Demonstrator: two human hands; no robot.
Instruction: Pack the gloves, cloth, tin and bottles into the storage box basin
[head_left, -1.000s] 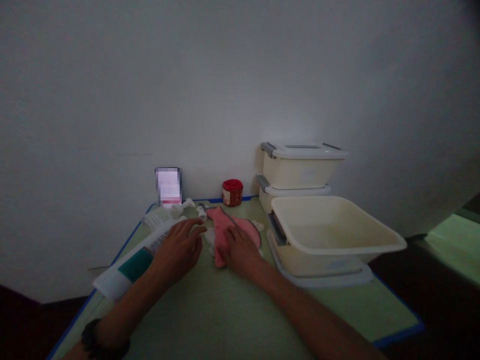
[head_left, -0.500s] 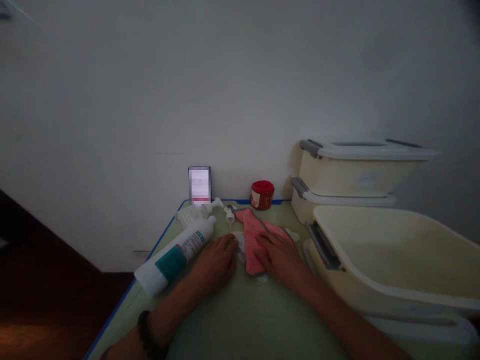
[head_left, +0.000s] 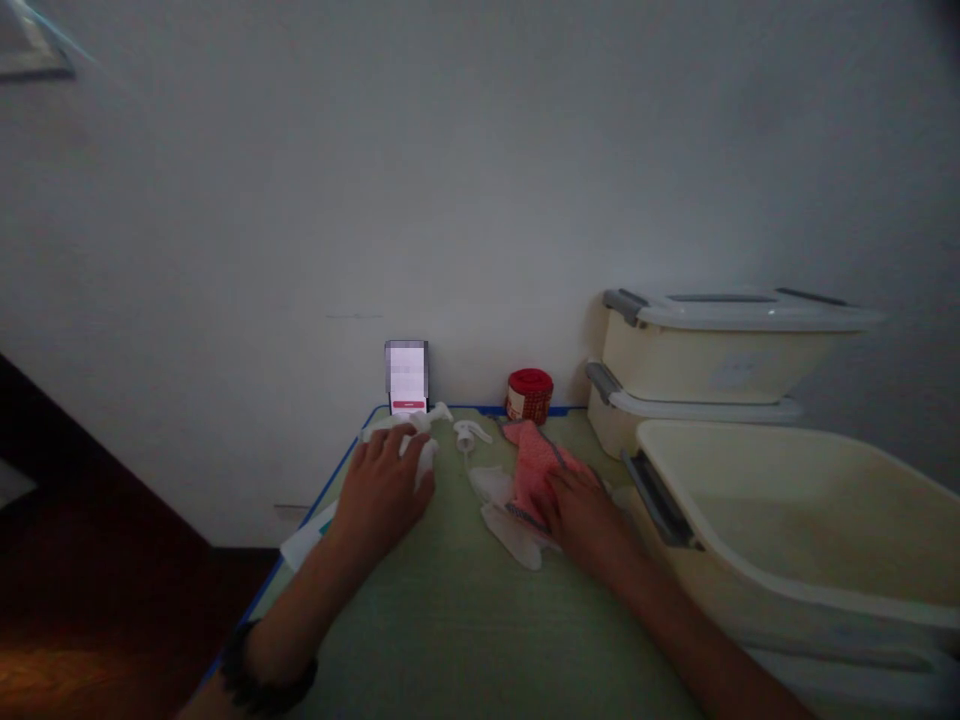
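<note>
Broadly, the table (head_left: pixel 450 640) is largest, bearing an open cream storage bin (head_left: pixel 784 607). Behind that bin stand two stacked lidded bins (head_left: pixel 697 365). Well left of the bin lies a white bottle (head_left: pixel 306 540) beneath the left hand (head_left: pixel 386 485), fingers bent; whether they grip, I cannot tell. A shove could roll the bottle off the nearby edge. Just left of the bin is the pink cloth (head_left: pixel 534 460), the right hand (head_left: pixel 592 515) on it, fingers half curled, grip unclear. Pulling it might drag the translucent pieces (head_left: pixel 517 540) beside it, or knock the smaller trigger head (head_left: pixel 465 437), farther left of the bin.
</note>
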